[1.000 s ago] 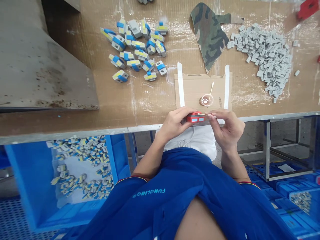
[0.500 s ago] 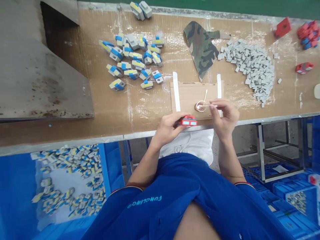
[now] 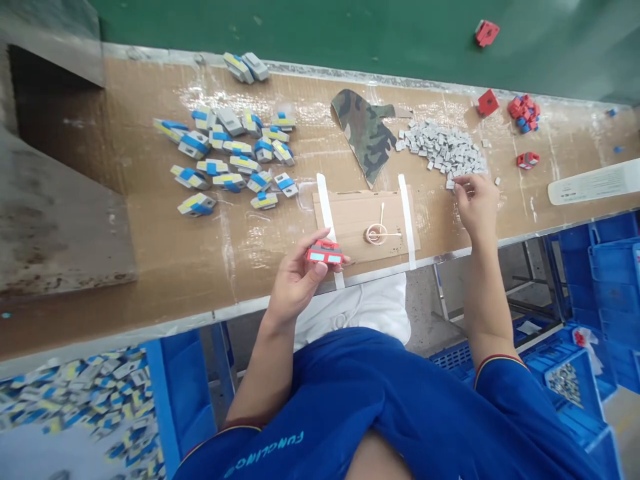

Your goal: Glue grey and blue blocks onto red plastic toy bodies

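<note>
Your hands are well apart. Your left hand (image 3: 297,273) pinches a red block (image 3: 325,253) just off the sheet's near edge, its pale blue windows turned up where you can see them. The cardboard sheet (image 3: 350,227) is taped to the counter (image 3: 150,267). Your right hand (image 3: 477,207) reaches beyond the sheet's right end to the grey pieces (image 3: 443,150); whether it has closed on one, you cannot tell. A small round dish (image 3: 376,234) and swab (image 3: 381,217) sit on the sheet.

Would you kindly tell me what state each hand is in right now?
Left hand: closed, holding a red block.
Right hand: half-closed at the grey pieces; grip unclear.
</note>
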A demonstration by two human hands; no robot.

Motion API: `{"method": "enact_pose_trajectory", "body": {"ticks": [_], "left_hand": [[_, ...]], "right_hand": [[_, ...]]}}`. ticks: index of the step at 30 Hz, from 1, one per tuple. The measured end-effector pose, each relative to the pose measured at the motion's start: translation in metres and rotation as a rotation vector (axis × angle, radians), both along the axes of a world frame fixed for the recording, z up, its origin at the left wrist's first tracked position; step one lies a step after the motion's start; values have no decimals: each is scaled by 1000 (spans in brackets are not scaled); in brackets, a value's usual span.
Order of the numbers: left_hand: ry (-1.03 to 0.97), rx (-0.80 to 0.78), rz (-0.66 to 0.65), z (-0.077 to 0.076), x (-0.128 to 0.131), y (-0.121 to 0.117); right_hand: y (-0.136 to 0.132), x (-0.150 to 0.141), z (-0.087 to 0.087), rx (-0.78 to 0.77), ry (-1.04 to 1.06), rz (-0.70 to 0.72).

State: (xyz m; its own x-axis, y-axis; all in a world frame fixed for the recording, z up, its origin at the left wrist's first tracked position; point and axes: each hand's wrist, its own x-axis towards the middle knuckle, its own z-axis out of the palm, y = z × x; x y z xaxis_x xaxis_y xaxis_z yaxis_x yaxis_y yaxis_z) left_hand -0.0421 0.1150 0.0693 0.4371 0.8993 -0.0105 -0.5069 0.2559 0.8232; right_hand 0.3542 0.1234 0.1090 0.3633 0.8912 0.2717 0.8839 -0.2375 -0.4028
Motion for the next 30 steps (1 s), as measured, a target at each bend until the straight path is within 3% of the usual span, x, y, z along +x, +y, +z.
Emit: {"method": "enact_pose_trajectory", "body": {"ticks": [6,11,15,21,24,27,30], "left_hand": [[97,87,53,-9,-2,-2],[200,205,33,-5,-2,-4],[199,198,16,-4,-1,-6],[176,139,0,-1,0,-6],[179,125,1,0,0,-7],[180,105,-5,-1,0,-8],[168,84,-33,-2,0,-9]], "right_hand": [[13,-5,-5,-128,-55,-25],[19,-8,0,-193,-91,21],[29,-10,1,-130,-46,57],[61,-13,-25,22,34,-47],[72,-15,-32,17,68,-10],[74,-21,-26,-20,136,37],[59,-32,-9,-21,246,51]]}}
